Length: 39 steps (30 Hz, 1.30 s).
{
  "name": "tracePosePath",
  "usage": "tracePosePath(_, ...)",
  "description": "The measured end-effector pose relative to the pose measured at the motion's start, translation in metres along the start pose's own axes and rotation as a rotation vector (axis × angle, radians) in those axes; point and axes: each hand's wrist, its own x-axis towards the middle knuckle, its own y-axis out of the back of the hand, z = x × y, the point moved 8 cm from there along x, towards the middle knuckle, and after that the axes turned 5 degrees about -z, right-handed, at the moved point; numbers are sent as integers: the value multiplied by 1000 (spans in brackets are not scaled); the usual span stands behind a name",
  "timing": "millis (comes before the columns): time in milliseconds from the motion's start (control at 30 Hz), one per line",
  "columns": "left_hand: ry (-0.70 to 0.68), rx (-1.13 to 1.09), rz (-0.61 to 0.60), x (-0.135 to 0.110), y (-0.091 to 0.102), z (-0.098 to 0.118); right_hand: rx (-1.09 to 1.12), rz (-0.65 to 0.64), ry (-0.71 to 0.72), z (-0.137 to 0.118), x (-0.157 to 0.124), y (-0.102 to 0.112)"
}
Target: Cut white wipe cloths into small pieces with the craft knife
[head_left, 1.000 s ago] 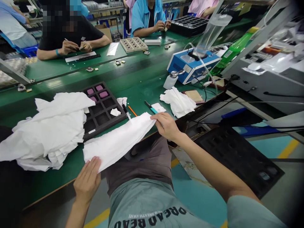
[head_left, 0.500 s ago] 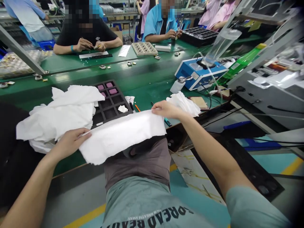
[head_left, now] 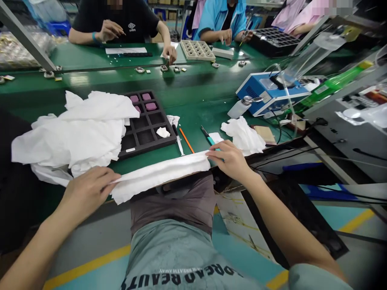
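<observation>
A white tissue sheet is stretched between my two hands at the table's front edge, above my lap. My left hand pinches its left end between thumb and fingers. At the other end, my right hand grips the upper right corner. The sheet's lower part hangs in a narrow fold. A large heap of crumpled white tissues lies beyond my left hand. Behind the sheet is a black compartment tray with several purple pieces and a white scrap. A teal-handled tool lies just beyond my right hand.
An orange stick and a small white syringe-like item lie right of the tray. Crumpled tissue, a pump bottle and a blue machine stand to the right. Across the green bench, co-workers handle small parts.
The sheet has been lowered toward the table edge and shows a narrower face. My right hand has moved down and right. A co-worker's hand now reaches to small parts on the bench.
</observation>
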Motion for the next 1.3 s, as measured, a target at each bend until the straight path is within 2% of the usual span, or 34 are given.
tracePosePath(100,-21,-17,-85,-18,-17,6,-25,-58,18,-6,-23,-13)
tracePosePath(200,-2,-79,-149,-23,-30,4,-16,-104,0,-9,-28,-16)
tracePosePath(333,198,-91,-65,-12,-25,-15,60,-70,-74,-5,-5,-9)
tracePosePath(400,298,-41,-85,-6,-26,-23,55,-143,-109,-1,12,-14)
tracePosePath(500,332,-79,-164,-3,-30,-25,68,-289,-135,2,25,-22)
tracePosePath(567,362,-232,-176,-6,-30,-25,169,-278,-130,1,25,-15)
tracePosePath(633,429,-492,-148,-12,-27,-27,356,-250,-149,2,19,-4)
tracePosePath(733,563,-898,-29,-18,-24,-33,697,-265,-265,11,8,0)
tracePosePath(800,663,-1009,43,-17,-27,-39,827,-271,-351,18,5,-5)
tracePosePath(867,700,-964,30,-11,-34,-42,797,-254,-427,27,5,-13)
tracePosePath(1000,646,-698,-30,5,-46,-43,612,-213,-542,42,5,-30)
tracePosePath(1133,689,-701,-72,2,-51,-43,764,-257,-575,42,-3,-46)
tracePosePath(1200,703,-704,-117,-2,-51,-42,814,-270,-586,40,-8,-48)
tracePosePath(1300,700,-692,-134,-7,-49,-43,860,-213,-633,39,-15,-43)
